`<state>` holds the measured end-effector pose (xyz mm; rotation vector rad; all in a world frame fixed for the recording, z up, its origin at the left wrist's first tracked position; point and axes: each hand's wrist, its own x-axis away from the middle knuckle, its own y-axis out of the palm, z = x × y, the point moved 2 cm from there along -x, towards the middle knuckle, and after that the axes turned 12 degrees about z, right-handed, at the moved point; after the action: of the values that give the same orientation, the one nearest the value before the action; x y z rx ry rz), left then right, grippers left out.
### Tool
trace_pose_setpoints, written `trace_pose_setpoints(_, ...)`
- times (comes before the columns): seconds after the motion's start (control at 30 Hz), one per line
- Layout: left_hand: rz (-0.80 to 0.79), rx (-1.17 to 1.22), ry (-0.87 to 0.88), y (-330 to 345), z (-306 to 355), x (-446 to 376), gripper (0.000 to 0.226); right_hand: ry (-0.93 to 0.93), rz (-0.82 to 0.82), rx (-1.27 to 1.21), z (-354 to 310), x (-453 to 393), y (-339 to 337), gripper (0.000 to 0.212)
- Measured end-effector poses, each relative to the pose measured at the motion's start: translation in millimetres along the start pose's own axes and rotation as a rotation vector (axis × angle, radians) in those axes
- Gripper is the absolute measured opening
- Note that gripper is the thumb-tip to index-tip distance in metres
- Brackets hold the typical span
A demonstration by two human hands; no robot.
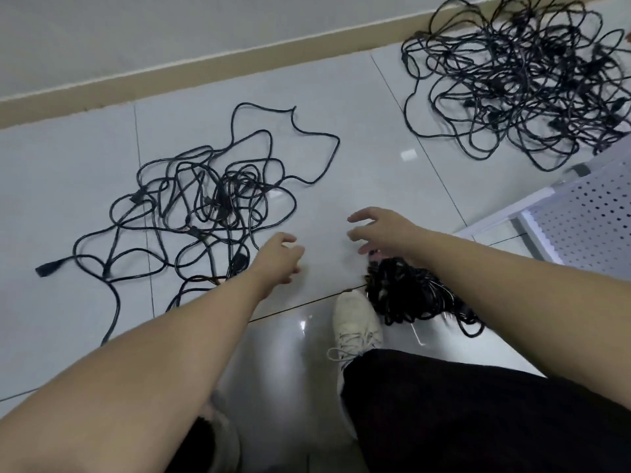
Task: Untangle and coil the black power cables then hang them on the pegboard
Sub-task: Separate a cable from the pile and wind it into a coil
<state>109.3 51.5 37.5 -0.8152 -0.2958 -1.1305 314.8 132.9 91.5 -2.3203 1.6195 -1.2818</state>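
A loose tangle of black power cables (205, 206) sprawls on the grey floor tiles at the left. A larger tangle (519, 80) lies at the far right. A dense bundle of black cable (406, 291) sits on the floor under my right forearm. My left hand (278, 256) hovers with relaxed fingers just right of the left tangle, holding nothing. My right hand (379, 230) reaches forward above the bundle with fingers spread and loosely curled, empty. The white perforated pegboard (587, 220) leans at the right edge.
A white sneaker (355, 322) and a black trouser leg (478, 414) stand just below the hands, beside the bundle. A beige skirting strip (205, 63) runs along the wall at the back. Bare tiles lie between the two tangles.
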Motion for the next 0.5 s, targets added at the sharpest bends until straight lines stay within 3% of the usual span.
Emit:
trace_pose_setpoints(0.23,0.172,-0.337,0.045,-72.8,-74.8,-31.5,0.006,-0.059,-0.182,0.186,-43.7,-19.1,101.3,0.025)
trace_pose_setpoints(0.4,0.216,-0.421,-0.002,-90.9,-124.3,-57.5,0.020,-0.144,-0.322,0.392,-47.2,-43.6,161.7,0.024)
trace_pose_setpoints(0.5,0.101,-0.600,0.112,-82.4,-145.7,-67.7,0.043,-0.253,-0.385,0.559,-39.3,-56.2,190.7,0.035)
